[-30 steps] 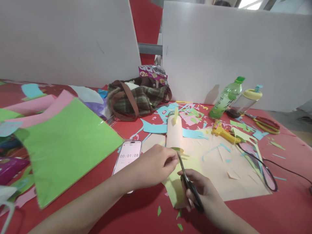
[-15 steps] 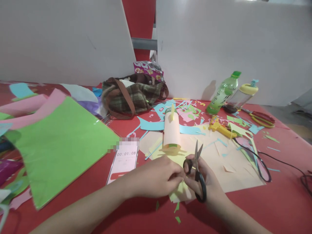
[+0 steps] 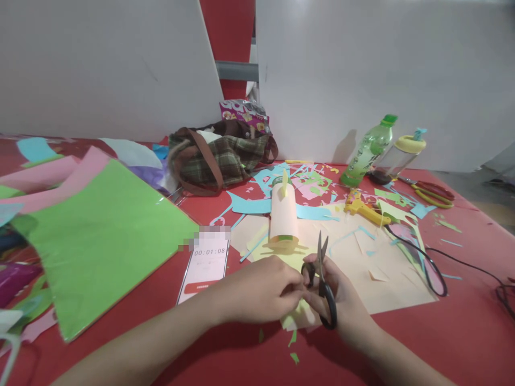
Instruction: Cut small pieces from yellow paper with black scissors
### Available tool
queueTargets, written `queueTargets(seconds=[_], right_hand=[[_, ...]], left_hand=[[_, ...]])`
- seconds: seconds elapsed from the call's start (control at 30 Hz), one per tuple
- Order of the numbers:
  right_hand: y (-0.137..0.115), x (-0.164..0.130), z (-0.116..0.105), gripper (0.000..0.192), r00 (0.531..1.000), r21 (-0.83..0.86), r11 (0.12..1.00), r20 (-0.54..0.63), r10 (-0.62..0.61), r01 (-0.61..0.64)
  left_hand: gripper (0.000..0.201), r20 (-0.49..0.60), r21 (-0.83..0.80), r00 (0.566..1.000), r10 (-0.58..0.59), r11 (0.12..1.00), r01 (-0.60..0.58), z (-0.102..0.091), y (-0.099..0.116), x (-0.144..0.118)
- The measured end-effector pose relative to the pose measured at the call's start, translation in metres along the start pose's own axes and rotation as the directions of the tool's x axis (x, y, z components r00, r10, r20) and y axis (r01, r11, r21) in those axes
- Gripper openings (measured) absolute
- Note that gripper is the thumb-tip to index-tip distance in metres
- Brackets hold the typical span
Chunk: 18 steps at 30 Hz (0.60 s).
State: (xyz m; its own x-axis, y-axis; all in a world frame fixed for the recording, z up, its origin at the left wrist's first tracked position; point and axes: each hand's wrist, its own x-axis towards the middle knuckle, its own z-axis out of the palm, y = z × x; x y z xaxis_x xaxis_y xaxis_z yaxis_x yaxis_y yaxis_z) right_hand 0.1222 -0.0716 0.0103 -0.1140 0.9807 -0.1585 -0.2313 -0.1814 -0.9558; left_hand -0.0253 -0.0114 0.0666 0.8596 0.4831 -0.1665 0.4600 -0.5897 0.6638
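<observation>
My right hand (image 3: 341,295) is closed on a pair of black-handled scissors (image 3: 326,300), whose blades point up and stand slightly apart. Close against it, my left hand (image 3: 273,292) is closed too, thumb and fingertips pinched together. Whatever those fingertips hold is too small or too hidden to make out. The fingertips of both hands meet over a small pile of pale yellow paper (image 3: 295,317). Just beyond my hands lies a paper-wrapped tube (image 3: 284,214), pale peach with a green inside edge and a yellow piece standing on top.
A phone timer (image 3: 205,262) lies left of my hands, beside a green paper stack (image 3: 108,241). On the right are a yellow glue gun (image 3: 368,212) with its black cord, a green bottle (image 3: 370,150) and red-yellow pliers (image 3: 434,194). Behind sits a plaid bag (image 3: 225,158) among paper scraps.
The scissors have tilted and shifted slightly left with my right hand. Both hands stay together in almost the same place.
</observation>
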Motion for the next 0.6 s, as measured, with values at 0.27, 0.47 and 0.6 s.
queueTargets(seconds=[0.27, 0.47, 0.6], right_hand=[[-0.002, 0.002, -0.001, 0.033, 0.993, 0.037, 0.998, -0.109, -0.041, 0.045], [-0.003, 0.004, -0.001, 0.033, 0.966, 0.063, 0.992, -0.245, -0.086, 0.105], [-0.005, 0.004, -0.002, 0.033, 0.963, 0.073, 0.991, -0.255, -0.087, 0.109]], left_hand=[[0.026, -0.056, 0.042, 0.998, 0.005, 0.999, -0.003, 0.003, -0.005, 0.002], [0.017, -0.088, -0.030, 0.996, -0.018, 0.999, 0.016, 0.008, -0.005, 0.004], [0.019, -0.137, -0.092, 0.989, -0.052, 0.995, 0.040, 0.013, -0.004, 0.007]])
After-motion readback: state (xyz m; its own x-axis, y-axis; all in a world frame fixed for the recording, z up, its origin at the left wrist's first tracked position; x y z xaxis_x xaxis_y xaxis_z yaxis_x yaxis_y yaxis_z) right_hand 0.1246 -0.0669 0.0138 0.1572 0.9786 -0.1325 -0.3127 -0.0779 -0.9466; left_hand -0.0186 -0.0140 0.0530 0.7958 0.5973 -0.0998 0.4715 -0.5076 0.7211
